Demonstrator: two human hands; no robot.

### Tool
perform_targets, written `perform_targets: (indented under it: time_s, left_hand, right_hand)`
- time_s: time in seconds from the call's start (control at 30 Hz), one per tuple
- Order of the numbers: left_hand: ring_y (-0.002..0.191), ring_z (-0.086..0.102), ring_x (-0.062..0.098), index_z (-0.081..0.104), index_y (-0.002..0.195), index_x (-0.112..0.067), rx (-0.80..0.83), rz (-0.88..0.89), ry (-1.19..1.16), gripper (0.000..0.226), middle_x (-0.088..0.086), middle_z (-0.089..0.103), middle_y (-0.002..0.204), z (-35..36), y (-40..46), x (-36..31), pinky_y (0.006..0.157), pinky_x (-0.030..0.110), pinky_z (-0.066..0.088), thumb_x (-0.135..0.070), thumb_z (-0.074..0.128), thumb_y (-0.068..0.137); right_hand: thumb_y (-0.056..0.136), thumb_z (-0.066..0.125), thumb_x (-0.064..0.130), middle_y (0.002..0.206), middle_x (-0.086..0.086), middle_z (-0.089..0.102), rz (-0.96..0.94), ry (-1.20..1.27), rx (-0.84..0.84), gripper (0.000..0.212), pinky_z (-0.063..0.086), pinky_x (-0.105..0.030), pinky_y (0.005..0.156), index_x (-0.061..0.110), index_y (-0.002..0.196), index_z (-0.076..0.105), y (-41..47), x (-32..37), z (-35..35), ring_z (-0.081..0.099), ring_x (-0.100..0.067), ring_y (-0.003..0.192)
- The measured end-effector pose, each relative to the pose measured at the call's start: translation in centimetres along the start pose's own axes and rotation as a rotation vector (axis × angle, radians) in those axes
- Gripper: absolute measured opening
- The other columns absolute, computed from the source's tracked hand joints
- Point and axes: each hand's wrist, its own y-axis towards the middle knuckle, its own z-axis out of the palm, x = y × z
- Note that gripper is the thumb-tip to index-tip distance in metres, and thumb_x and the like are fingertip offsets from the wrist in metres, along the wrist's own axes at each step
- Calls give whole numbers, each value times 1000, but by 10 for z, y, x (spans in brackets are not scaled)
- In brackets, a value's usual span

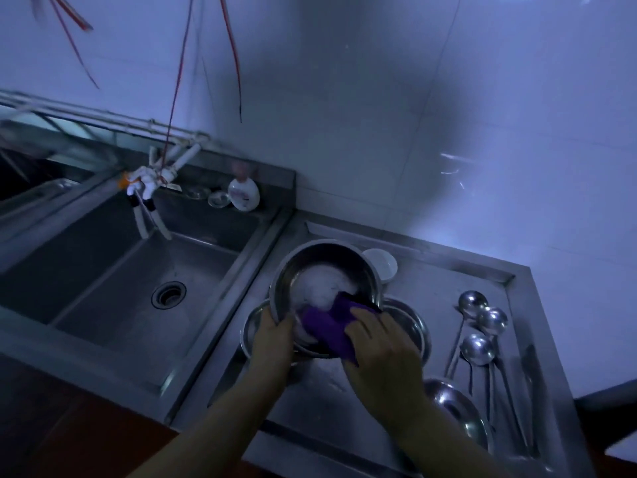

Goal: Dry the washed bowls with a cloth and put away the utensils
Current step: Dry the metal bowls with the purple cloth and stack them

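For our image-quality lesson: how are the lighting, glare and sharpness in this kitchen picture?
Head view: dim, bluish light throughout; bright glare on the tiled wall at right; highlights on the ladles; hanging red cords blurred; wide-angle bending of the sink edges; purple cloth stays distinct.

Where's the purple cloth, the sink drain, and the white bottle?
purple cloth [327,326], head view, middle of the fold.
sink drain [169,294], head view, centre of the strainer.
white bottle [244,195], head view, its belly.
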Motion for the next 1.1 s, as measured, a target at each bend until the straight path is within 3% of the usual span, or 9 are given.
perform_targets:
  time_s: [0.1, 0.27, 0.4, 0.5, 0.63, 0.73, 0.8, 0.9, 1.1]
  left_hand:
    - [86, 68, 22, 52, 117, -25, -10, 12, -101, 25, 5, 68, 101, 6, 4, -16, 51, 24, 54, -15, 49, 94]
    - [89, 69, 20, 61, 94, -40, 47, 52, -44, 17, 0, 72, 96, 0, 25, -33, 77, 38, 56, -30, 48, 95]
    - [72, 71, 12, 65, 90, -30, 93, 48, -49, 16, -6, 74, 78, -19, 49, -55, 56, 23, 54, -31, 50, 95]
    - [72, 71, 15, 68, 90, -32, 183, 103, 28, 20, -3, 74, 79, -44, 65, -83, 54, 29, 55, -24, 50, 94]
    - [77, 70, 27, 68, 91, -28, 283, 218, 199, 20, 5, 73, 84, -93, 93, -123, 68, 45, 59, -18, 51, 94]
    - [74, 70, 28, 67, 89, -26, 374, 277, 315, 10, 6, 72, 81, -127, 113, -151, 58, 42, 60, -20, 60, 89]
    - [75, 70, 29, 67, 89, -29, 418, 267, 327, 14, 8, 72, 84, -144, 123, -166, 57, 48, 59, -17, 62, 86]
    - [83, 69, 30, 67, 95, -30, 395, 265, 337, 24, 7, 72, 89, -159, 135, -172, 67, 51, 59, -10, 59, 85]
    - [73, 70, 21, 62, 104, -18, 399, 109, 168, 26, 9, 71, 86, -169, 137, -162, 51, 28, 54, -3, 46, 91]
  right_hand:
    - [56, 87, 18, 101, -9, 72, -52, 55, 28, 41, 55, -38, 83, 7, 93, 71, 20, 16, 8, 68, -25, 94]
    - [69, 73, 24, 102, 0, 71, -34, 146, 23, 53, 50, -29, 90, 8, 119, 63, 43, 49, 21, 67, -12, 89]
    - [78, 63, 25, 98, 2, 69, -46, 154, -28, 42, 49, -26, 74, 11, 118, 64, 69, 67, 35, 63, -12, 80]
    - [78, 59, 26, 95, -1, 71, -92, 52, -60, 36, 51, -26, 69, 12, 109, 69, 90, 75, 51, 65, -16, 76]
    - [82, 57, 25, 102, -8, 72, -293, -127, -20, 30, 54, -31, 80, 11, 103, 72, 114, 78, 77, 69, -22, 92]
    - [89, 58, 23, 111, -8, 70, -378, -200, -22, 24, 50, -42, 94, 13, 105, 73, 133, 75, 85, 66, -25, 105]
    - [93, 53, 22, 115, -10, 69, -345, -263, -47, 25, 45, -45, 99, 13, 107, 72, 146, 83, 88, 63, -28, 110]
    - [82, 66, 19, 114, -13, 68, -212, -289, -73, 27, 44, -44, 100, 9, 106, 71, 155, 120, 100, 63, -30, 109]
    - [72, 69, 9, 116, -9, 68, 212, -71, -129, 47, 52, -35, 88, 10, 119, 64, 168, 215, 145, 65, -23, 103]
